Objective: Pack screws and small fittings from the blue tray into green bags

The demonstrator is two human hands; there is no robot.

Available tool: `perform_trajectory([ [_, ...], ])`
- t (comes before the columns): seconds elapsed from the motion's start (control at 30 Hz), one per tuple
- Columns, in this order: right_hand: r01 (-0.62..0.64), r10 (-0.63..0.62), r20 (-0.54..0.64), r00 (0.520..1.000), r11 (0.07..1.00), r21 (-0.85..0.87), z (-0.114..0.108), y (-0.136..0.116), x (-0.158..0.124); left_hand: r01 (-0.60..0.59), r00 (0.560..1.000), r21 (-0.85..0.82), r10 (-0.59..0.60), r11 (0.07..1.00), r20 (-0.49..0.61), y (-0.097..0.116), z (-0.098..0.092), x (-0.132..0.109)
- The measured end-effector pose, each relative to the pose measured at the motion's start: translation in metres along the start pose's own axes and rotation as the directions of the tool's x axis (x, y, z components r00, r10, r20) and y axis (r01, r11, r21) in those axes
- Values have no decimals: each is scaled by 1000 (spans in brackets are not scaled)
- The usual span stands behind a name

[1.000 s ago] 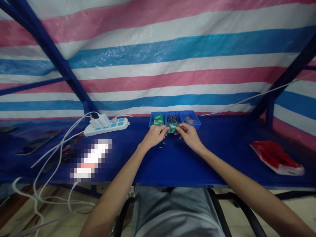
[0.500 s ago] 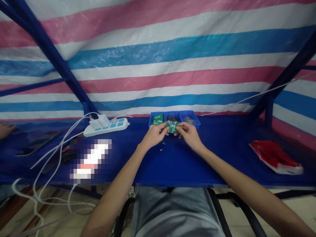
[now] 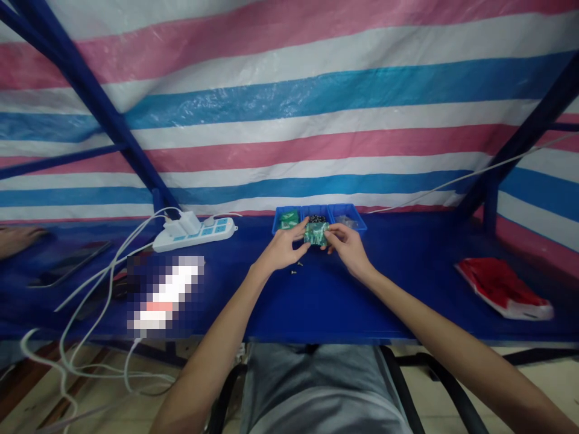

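A small shiny green packet [image 3: 316, 234] is held up in front of the blue bins, above the table. My right hand [image 3: 346, 244] pinches its right edge between thumb and fingers. At the left edge, my left hand [image 3: 283, 246] grips the packet with index finger above and thumb below, a gap showing between them. Just behind are three joined blue bins: the left bin [image 3: 277, 224] has similar green packets, the middle one small dark pieces [image 3: 316, 218], the right one clear bags [image 3: 344, 221]. Two tiny screw-like pieces [image 3: 294, 272] lie on the table near my left hand.
On the blue table [image 3: 316, 307] a white power strip [image 3: 199, 235] with plugs and loose cables lies left, beside a pixelated bright object [image 3: 169, 295]. A dark flat device [image 3: 72, 263] and another person's hand [image 3: 18, 241] are far left. A red-and-white package [image 3: 504, 288] lies right.
My left hand's index finger and thumb have spread apart at the packet's left edge, so more of the packet shows. The other person's hand at far left has moved rightward into view.
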State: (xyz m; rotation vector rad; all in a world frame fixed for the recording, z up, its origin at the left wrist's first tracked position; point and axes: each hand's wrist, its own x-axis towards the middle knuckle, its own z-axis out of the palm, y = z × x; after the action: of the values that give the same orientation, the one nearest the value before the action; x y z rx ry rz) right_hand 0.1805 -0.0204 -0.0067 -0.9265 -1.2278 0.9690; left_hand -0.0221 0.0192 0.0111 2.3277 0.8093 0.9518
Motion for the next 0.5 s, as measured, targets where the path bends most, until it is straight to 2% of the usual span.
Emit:
perform_trajectory([
  [0.27,-49,51,-25,998,996,79,0,-3,0,-128,992,255,128,958,16,-6,0,2],
  [0.5,-136,137,72,988,991,-19,1,0,-2,-95,994,388,107,917,-9,-5,0,0],
])
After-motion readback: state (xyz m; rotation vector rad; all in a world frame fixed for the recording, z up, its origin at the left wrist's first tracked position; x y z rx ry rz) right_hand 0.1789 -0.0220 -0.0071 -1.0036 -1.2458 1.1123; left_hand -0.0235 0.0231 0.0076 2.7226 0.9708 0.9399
